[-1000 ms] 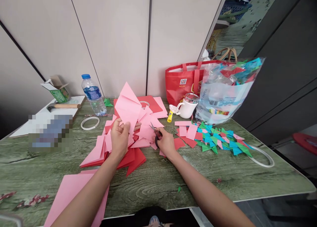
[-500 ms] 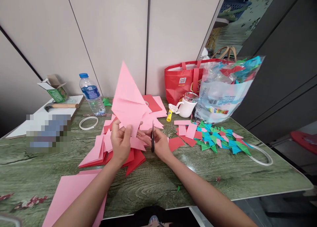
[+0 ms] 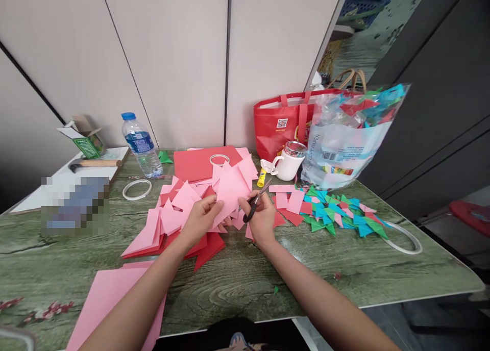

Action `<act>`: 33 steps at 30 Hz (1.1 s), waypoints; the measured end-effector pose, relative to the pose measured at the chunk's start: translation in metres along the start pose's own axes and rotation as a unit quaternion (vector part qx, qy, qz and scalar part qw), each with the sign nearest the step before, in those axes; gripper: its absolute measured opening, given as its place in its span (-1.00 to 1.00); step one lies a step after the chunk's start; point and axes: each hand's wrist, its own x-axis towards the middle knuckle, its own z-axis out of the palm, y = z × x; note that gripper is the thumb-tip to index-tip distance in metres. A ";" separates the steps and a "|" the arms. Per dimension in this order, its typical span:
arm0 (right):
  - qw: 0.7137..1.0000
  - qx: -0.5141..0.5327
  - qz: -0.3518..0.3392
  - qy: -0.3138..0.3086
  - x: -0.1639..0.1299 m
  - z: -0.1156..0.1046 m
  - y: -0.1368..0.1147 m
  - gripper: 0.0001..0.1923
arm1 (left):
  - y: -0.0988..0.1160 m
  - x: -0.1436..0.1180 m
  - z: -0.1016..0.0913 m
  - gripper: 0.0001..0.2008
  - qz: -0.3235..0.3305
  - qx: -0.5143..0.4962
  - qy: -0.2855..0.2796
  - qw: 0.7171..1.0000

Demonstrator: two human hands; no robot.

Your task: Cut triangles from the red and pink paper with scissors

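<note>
A folded sheet of pink paper [image 3: 230, 190] is pinched by my left hand [image 3: 201, 216] at its lower left edge. Scissors [image 3: 255, 202] rest in my right hand [image 3: 262, 221], blades pointing up and to the right, while its fingertips touch the paper's right edge. Beneath both hands spreads a heap of cut pink paper pieces [image 3: 174, 221] with red paper pieces [image 3: 210, 249] under and among them. A stack of pink sheets [image 3: 111, 295] lies by my left forearm, partly covered by it.
Behind the heap is a red sheet [image 3: 191, 162] with a tape roll. A water bottle [image 3: 142, 147], a second tape roll [image 3: 137, 190] and a hammer [image 3: 95, 164] are left. Rightward stand a glue stick [image 3: 262, 177], white mug [image 3: 289, 162], plastic bag [image 3: 344, 147] and small coloured paper pieces [image 3: 333, 210].
The pink paper has come down from upright and turned to the right, uncovering the red sheet behind. My left hand moved right, and the scissors now tilt to the right.
</note>
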 end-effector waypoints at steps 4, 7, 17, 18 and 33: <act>0.999 0.006 -0.008 -0.046 -0.002 0.000 0.002 -0.76 | -0.003 0.001 -0.004 -0.72 0.008 0.041 0.027 0.999; 0.987 0.037 0.037 -0.153 -0.004 0.001 0.003 -0.75 | -0.002 0.004 -0.014 -0.72 0.067 0.073 0.128 0.987; 0.925 0.075 0.188 -0.322 -0.004 -0.001 -0.004 -0.57 | 0.004 0.006 -0.026 -0.75 0.117 0.035 0.152 0.981; 0.922 0.077 0.194 -0.327 -0.004 -0.001 -0.006 -0.56 | 0.003 0.005 -0.024 -0.74 0.106 0.048 0.145 0.983; 0.905 0.069 0.239 -0.345 -0.002 -0.005 -0.006 -0.57 | 0.011 0.000 -0.016 -0.62 0.066 0.221 0.157 0.960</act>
